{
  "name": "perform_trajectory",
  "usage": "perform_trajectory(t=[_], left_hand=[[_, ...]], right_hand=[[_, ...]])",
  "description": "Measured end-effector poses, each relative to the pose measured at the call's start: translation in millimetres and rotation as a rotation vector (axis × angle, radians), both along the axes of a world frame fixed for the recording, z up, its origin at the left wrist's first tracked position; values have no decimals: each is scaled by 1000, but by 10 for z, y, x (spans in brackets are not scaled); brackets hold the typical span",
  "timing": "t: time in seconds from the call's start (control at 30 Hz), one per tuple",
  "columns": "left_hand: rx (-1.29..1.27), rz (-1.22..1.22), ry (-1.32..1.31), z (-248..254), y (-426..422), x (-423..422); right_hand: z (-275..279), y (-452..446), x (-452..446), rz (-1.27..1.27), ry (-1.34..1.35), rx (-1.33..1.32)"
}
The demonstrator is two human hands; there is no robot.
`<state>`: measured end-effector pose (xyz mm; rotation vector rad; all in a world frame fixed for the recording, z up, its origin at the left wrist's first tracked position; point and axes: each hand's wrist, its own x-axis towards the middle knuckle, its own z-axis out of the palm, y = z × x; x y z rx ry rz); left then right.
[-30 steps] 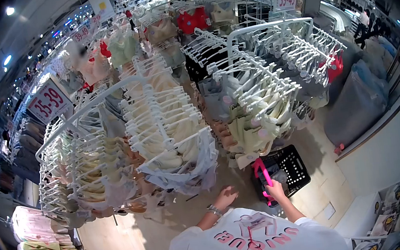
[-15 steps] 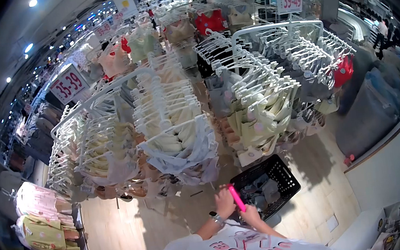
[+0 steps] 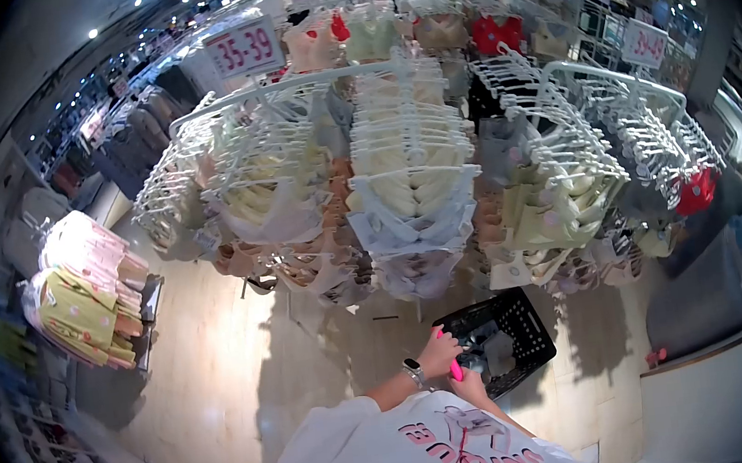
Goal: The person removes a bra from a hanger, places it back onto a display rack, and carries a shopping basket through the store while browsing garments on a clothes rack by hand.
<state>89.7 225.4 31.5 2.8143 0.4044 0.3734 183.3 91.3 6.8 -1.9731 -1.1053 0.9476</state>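
My left hand, with a watch on its wrist, is closed round the upper part of the pink handle. Just below it, my right hand grips the lower end of the same handle. The handle belongs to a black perforated basket in front of my body. Greyish, partly clear-looking items lie inside the basket; I cannot make out what they are.
Racks of bras on white hangers stand ahead under a 35-39 sign. Pink and green garments hang at the left. Large grey bags and a low white wall are on the right.
My left hand has moved from beside the basket onto the pink handle, next to my right hand. The basket has turned, and the view has swung left, shifting the racks rightward.
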Motion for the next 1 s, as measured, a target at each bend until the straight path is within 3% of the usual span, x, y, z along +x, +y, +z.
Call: perform_trajectory(t=[0.53, 0.73, 1.0], left_hand=[[-47, 94, -131, -142, -256, -619], [-24, 191, -118, -77, -494, -1003], [-33, 300, -135, -52, -930, -1555]], right_hand=[[-181, -285, -501, -34, -56, -23], [304, -309, -880, 1, -60, -57], [-7, -656, -1168, 147, -119, -90]])
